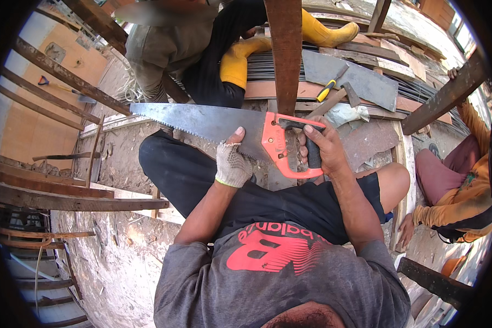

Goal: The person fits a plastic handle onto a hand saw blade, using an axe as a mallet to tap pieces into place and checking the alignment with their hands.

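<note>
Beyond dark shorts (pixel 273 209), toothed steel saw (pixel 251 127), right hand (pixel 329 150) gripping smooth handle (pixel 274 139), knit-gloved left hand (pixel 233 164) pinching blade (pixel 194 118).

A co-worker (pixel 169 57) in yellow boots (pixel 235 61) sits at the top, left of an upright brown post (pixel 286 52). Right of the post, dark rods (pixel 259 71) run beneath a grey sheet (pixel 373 82); a yellow-and-black-handled tool (pixel 327 91) and a hatchet (pixel 333 102) lie near its left end. A shovel (pixel 63 87) slants before a tan panel (pixel 33 134) at left. Another person (pixel 456 205) in orange crouches at right.
</note>
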Action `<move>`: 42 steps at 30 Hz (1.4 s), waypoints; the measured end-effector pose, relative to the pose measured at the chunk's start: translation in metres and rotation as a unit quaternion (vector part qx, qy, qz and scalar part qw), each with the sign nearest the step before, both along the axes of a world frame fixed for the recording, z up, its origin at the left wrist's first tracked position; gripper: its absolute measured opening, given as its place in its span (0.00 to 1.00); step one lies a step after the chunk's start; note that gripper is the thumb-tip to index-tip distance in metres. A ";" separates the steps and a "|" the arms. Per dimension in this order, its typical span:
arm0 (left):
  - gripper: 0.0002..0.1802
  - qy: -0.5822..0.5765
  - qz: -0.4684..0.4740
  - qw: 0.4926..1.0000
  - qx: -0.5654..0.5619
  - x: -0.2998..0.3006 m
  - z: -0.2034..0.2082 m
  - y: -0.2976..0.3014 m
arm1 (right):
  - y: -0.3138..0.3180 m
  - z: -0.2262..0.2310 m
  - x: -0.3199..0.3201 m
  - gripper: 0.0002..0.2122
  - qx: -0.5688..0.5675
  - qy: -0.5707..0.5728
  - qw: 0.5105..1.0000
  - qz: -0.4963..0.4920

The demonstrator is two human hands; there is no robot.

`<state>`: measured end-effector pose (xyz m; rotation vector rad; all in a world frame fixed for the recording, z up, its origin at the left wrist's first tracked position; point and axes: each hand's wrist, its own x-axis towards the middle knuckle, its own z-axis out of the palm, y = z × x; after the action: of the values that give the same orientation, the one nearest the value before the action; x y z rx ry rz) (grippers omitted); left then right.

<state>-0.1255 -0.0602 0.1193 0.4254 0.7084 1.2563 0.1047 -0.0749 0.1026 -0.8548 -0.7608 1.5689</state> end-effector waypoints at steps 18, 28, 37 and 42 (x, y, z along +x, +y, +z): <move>0.20 0.143 -0.065 0.981 0.116 0.002 -0.013 -0.014 | 0.005 -0.013 -0.017 0.17 0.048 -0.085 0.992 -0.077; 0.18 0.218 -0.019 0.968 0.120 -0.003 -0.009 -0.008 | -0.013 0.015 -0.028 0.19 0.455 -0.598 0.635 -0.181; 0.18 0.252 0.000 0.957 0.142 -0.006 -0.022 -0.002 | -0.012 0.006 -0.037 0.11 0.413 -0.574 0.703 -0.081; 0.13 0.365 0.084 0.903 0.212 0.004 -0.017 -0.007 | -0.018 0.000 -0.042 0.06 0.354 -0.482 0.800 -0.049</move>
<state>-0.1217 -0.0674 0.1019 1.2615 1.1169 1.4175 0.0624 -0.0924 0.1022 -1.0541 -1.8469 0.5339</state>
